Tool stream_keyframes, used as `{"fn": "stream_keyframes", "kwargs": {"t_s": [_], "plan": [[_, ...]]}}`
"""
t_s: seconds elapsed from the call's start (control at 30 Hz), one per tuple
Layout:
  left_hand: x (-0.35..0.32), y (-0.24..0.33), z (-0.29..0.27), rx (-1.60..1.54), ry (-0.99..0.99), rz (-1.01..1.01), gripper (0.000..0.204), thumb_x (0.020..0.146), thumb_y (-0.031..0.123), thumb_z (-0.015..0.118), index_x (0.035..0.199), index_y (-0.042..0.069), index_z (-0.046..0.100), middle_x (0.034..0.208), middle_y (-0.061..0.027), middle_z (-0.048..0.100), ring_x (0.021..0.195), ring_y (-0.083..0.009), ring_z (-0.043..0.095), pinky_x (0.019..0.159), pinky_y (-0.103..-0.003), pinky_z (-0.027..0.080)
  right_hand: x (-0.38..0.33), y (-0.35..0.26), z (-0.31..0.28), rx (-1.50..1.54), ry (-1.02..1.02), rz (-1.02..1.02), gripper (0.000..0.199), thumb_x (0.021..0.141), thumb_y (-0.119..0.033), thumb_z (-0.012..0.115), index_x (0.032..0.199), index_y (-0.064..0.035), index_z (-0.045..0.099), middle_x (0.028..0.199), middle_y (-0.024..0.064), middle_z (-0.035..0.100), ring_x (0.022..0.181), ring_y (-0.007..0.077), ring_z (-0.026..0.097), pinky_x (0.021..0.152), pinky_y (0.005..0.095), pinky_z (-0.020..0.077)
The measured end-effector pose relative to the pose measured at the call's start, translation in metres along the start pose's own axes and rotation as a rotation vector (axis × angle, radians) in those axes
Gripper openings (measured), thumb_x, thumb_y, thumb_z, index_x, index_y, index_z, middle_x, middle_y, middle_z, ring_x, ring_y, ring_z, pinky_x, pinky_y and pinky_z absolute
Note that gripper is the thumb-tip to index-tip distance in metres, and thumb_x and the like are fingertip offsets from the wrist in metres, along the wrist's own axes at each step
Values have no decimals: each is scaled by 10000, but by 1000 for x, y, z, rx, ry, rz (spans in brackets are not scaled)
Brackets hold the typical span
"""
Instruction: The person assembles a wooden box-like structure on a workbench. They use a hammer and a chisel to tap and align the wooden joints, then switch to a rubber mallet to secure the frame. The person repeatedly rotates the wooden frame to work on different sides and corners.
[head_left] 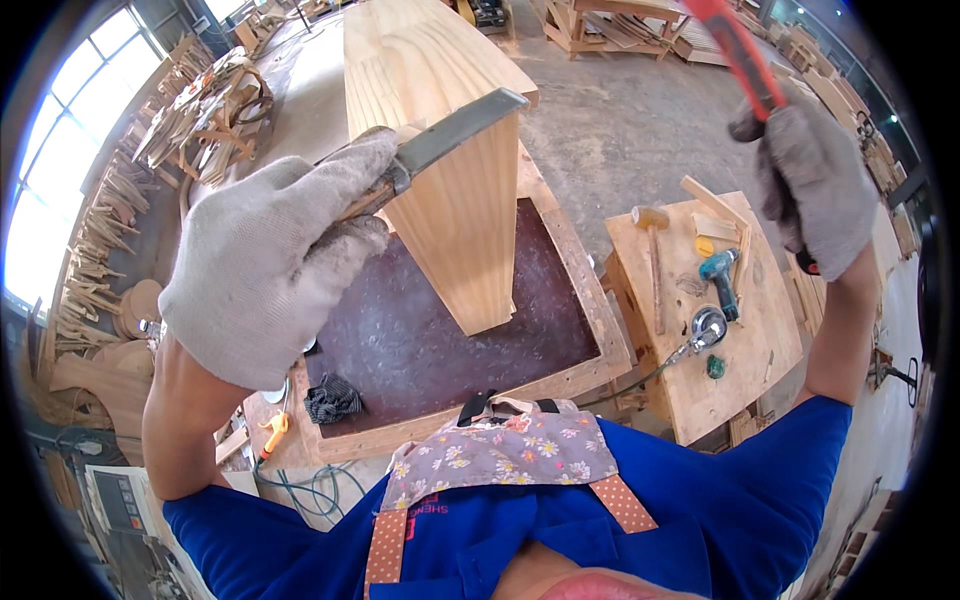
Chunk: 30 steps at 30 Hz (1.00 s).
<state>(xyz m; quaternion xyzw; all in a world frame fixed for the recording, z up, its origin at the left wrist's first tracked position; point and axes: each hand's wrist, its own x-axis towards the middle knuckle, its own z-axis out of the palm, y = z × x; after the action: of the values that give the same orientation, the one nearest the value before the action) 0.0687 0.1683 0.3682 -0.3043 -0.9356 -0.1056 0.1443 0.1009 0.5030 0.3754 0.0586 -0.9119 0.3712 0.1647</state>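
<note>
My left hand (275, 265), in a grey work glove, is closed on a wide chisel (460, 130). Its flat steel blade lies across the near top edge of a large pale wooden workpiece (455, 215), pointing up to the right. The workpiece stands on a dark-topped workbench (400, 350). Off to the right, my gloved right hand (815, 185) is raised, gripping a tool with a long red handle (740, 55). That tool's far end is cut off by the frame's top, so its kind is hidden.
At right, a small wooden table (740, 390) bears a mallet (655, 260), a cordless drill (722, 280) and a round sander-like tool (708, 325). A dark cloth (332, 398) and an orange-yellow air gun (275, 430) lie left. Wood offcuts (215, 115) are heaped beyond.
</note>
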Motion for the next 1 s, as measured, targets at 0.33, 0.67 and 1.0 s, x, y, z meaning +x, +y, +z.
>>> {"fn": "stream_keyframes", "kwargs": {"t_s": [0.33,0.67,1.0], "plan": [[5,0,1,-61,-28,17,497,691,78,609,1177,-23,582,869,-195,639,709,-229,642,669,-304,496,5,-7,-13,-89,-140,138,435,899,-459,502,961,-38,591,524,-23,468,426,44,429,399,182,336],[7,-7,-2,-21,-28,61,482,699,73,610,1168,-35,583,861,-202,641,697,-222,646,660,-300,495,4,-16,-18,-91,-195,202,308,893,-329,554,969,-32,587,548,29,508,526,107,526,494,233,423],[-6,-20,-14,-290,93,-49,456,738,-6,577,1194,-23,575,963,-137,661,792,-156,630,723,-256,497,-1,-18,-5,-41,13,238,453,913,-482,478,813,-45,545,511,-22,431,354,30,349,304,184,247]]}}
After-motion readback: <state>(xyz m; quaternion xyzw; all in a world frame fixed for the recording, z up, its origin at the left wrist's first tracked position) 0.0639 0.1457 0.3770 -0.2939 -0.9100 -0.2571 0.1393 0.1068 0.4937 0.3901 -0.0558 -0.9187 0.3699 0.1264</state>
